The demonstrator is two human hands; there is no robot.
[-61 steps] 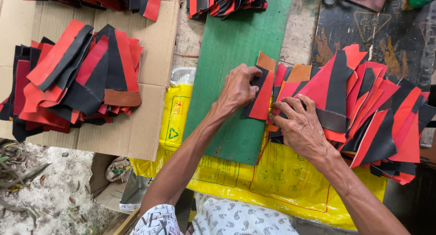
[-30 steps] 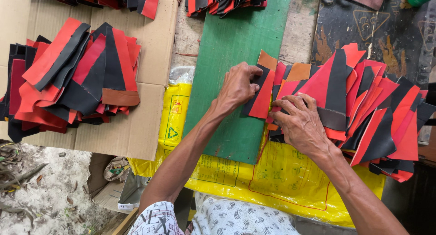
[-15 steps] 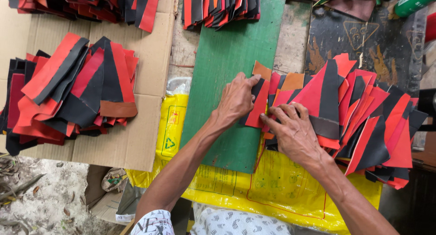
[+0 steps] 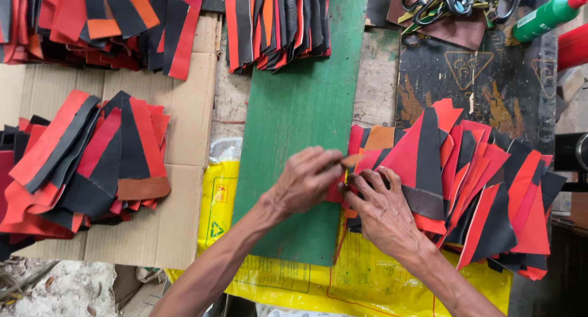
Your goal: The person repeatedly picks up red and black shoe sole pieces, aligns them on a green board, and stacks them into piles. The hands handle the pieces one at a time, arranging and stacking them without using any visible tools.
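1. Left hand point(image 4: 304, 181): grip pinching the edge of a red leather piece point(image 4: 361, 162).
2. Right hand point(image 4: 383, 211): fingers pressed flat on the red-and-black stack point(image 4: 465, 188), beside the green board point(image 4: 300, 121).

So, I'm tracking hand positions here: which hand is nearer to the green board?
Left. The left hand lies over the green board's right edge, pinching a red piece. The right hand is off the board to its right, resting on the pile of red and black pieces.
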